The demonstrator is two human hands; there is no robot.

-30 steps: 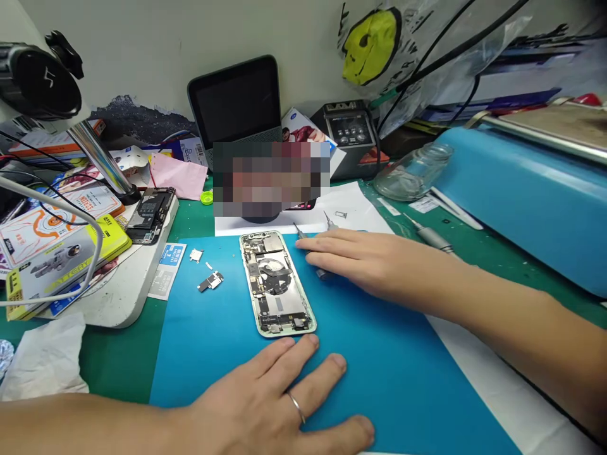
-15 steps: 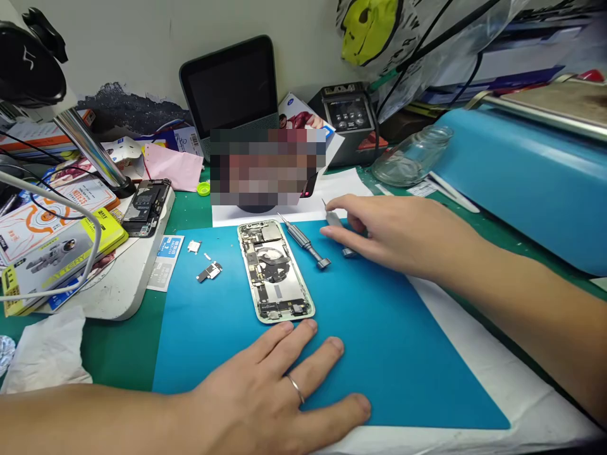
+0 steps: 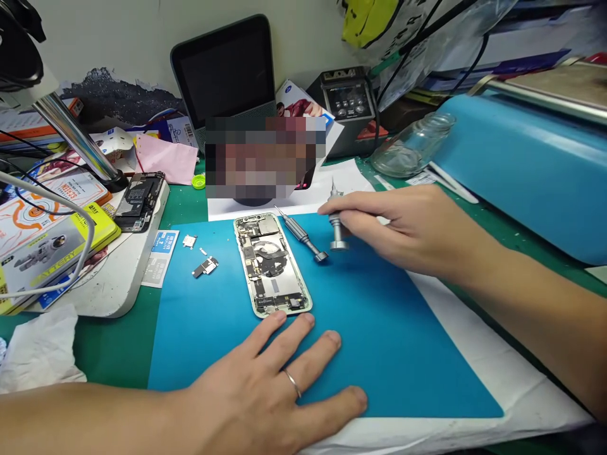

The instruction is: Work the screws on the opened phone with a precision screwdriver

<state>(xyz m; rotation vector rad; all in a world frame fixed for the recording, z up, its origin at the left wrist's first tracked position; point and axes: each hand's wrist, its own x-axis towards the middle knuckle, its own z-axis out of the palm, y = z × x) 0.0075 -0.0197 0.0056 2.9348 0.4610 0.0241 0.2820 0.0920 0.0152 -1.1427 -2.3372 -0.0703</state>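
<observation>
1 of 2 screwdrivers (image 3: 338, 235) raised, pinched in r hand (image 3: 417, 224); l hand (image 3: 265, 385) splayed, empty.

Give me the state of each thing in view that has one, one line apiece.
Slim phone with a pale green frame: opened, insides exposed, lying on the flat blue mat
Grey metal screwdriver on the right: gripped by the right hand
Second grey metal screwdriver: lying mostly on the mat
Left hand: spread, holding nothing
Black rectangular display: screen dark
Clear glass jar: no lid visible
White paper tissue: crumpled
Dark second phone, left: opened
</observation>
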